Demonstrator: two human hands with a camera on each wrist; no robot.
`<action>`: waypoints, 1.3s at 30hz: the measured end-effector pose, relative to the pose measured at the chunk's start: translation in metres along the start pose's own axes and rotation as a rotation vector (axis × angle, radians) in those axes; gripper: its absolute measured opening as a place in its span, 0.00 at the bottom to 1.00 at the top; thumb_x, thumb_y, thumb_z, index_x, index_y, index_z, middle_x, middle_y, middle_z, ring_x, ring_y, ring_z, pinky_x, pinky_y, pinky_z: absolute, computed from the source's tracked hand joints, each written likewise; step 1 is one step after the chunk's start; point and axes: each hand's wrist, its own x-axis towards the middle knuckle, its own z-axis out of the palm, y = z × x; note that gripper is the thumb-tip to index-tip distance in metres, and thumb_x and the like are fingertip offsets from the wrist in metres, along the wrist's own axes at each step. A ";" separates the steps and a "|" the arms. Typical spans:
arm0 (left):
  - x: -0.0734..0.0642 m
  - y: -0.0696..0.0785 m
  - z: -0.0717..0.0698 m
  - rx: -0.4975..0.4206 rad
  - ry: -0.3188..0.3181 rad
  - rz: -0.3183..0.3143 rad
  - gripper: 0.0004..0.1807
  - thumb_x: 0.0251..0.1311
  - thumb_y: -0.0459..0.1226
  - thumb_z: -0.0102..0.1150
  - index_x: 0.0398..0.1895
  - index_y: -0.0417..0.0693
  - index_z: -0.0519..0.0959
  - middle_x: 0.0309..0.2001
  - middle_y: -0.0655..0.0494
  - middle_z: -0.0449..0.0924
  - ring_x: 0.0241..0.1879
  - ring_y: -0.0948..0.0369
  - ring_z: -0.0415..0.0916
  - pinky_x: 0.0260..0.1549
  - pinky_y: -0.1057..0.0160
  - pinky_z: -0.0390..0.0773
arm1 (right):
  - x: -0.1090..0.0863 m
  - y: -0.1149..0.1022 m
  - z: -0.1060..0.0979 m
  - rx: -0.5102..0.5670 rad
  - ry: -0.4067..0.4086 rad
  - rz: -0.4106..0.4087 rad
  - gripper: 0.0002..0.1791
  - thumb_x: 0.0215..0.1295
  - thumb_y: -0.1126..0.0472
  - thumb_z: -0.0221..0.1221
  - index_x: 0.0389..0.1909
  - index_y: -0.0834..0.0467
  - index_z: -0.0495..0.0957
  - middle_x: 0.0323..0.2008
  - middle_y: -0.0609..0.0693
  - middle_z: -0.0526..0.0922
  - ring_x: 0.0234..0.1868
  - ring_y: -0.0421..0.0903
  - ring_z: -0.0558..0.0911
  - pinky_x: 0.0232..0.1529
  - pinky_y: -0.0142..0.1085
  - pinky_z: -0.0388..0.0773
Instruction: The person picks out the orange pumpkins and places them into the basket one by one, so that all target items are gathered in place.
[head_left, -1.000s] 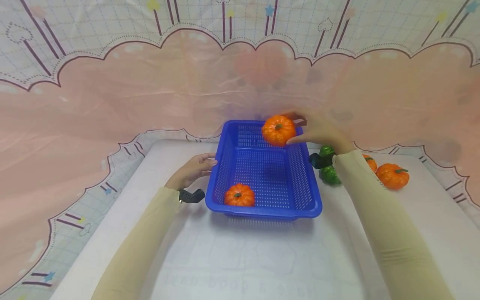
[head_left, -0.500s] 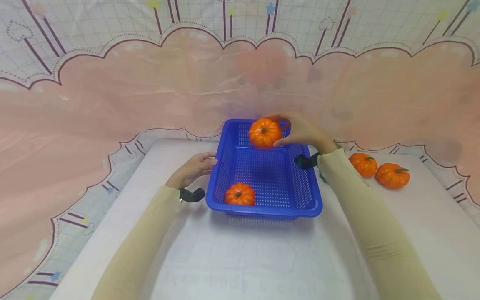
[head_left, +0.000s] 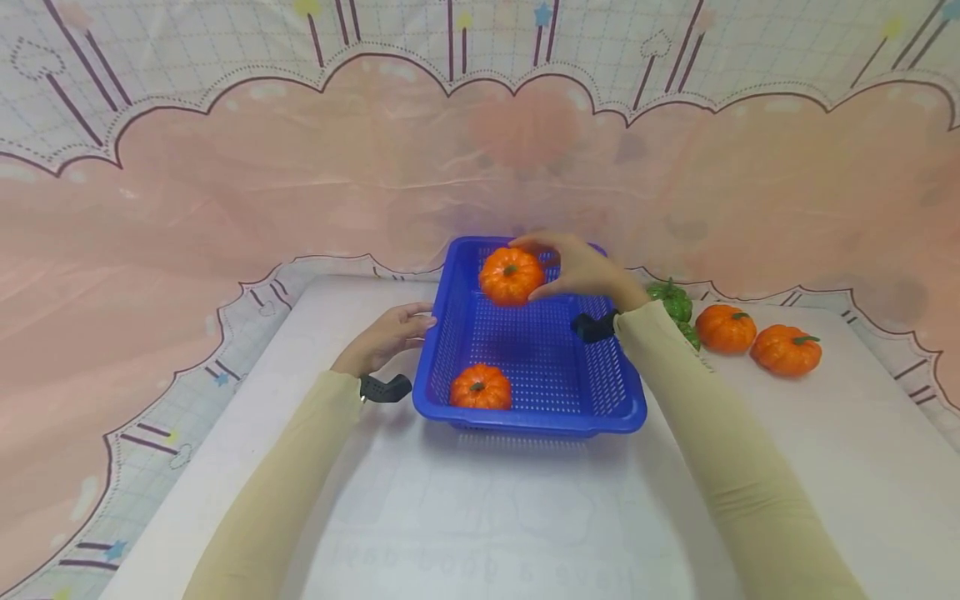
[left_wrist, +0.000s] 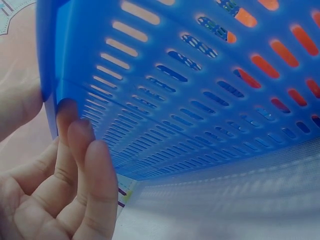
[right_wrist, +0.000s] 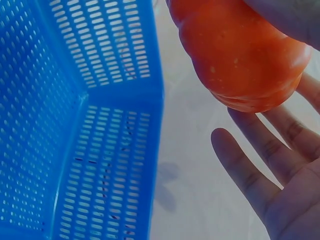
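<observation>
A blue plastic basket (head_left: 528,422) with slotted walls stands on the table. My left hand (head_left: 382,340) holds its left side; in the left wrist view the thumb (left_wrist: 20,110) lies at the rim and the fingers (left_wrist: 100,185) rest against the outer wall. Over the far part of the basket, my right hand (head_left: 581,268) grips a small orange pumpkin (head_left: 512,276) between thumb and fingers, its green stem facing up. Another orange pumpkin (head_left: 480,387) sits inside, in the near left corner.
To the right of the basket, two orange pumpkins (head_left: 726,329) lie side by side on the white table (head_left: 480,517). Green pumpkins (head_left: 671,300) stand beside them, partly hidden behind the right forearm. A printed pink cloth (head_left: 360,175) hangs behind the table.
My right hand has carried the pumpkin leftward and slightly down, over the far left part of the basket. More of the green and orange pumpkins shows. The left hand stays put.
</observation>
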 end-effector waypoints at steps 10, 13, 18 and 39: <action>-0.001 0.001 0.000 -0.026 -0.004 0.015 0.29 0.68 0.37 0.46 0.68 0.33 0.56 0.60 0.34 0.69 0.42 0.68 0.76 0.65 0.47 0.65 | 0.008 0.006 0.011 0.051 -0.057 0.006 0.38 0.48 0.66 0.69 0.63 0.60 0.67 0.61 0.59 0.72 0.61 0.55 0.73 0.60 0.49 0.73; -0.001 0.001 0.001 -0.030 -0.004 0.018 0.28 0.68 0.36 0.46 0.68 0.33 0.56 0.59 0.35 0.70 0.41 0.70 0.76 0.65 0.47 0.65 | 0.010 0.008 0.014 0.085 -0.073 0.014 0.38 0.49 0.67 0.69 0.63 0.60 0.67 0.62 0.58 0.72 0.61 0.55 0.73 0.60 0.49 0.73; 0.000 0.000 0.001 -0.030 -0.002 0.014 0.29 0.68 0.37 0.46 0.68 0.34 0.56 0.60 0.35 0.70 0.42 0.69 0.76 0.64 0.48 0.66 | 0.013 0.013 0.018 0.123 -0.104 0.008 0.38 0.49 0.67 0.68 0.64 0.61 0.66 0.62 0.59 0.71 0.62 0.55 0.72 0.61 0.50 0.71; -0.001 -0.001 -0.002 -0.027 -0.010 0.016 0.30 0.68 0.39 0.47 0.69 0.35 0.55 0.58 0.39 0.72 0.42 0.69 0.77 0.65 0.48 0.65 | 0.024 0.020 0.034 0.133 -0.180 0.045 0.37 0.50 0.67 0.68 0.63 0.58 0.67 0.62 0.55 0.72 0.63 0.52 0.71 0.62 0.46 0.72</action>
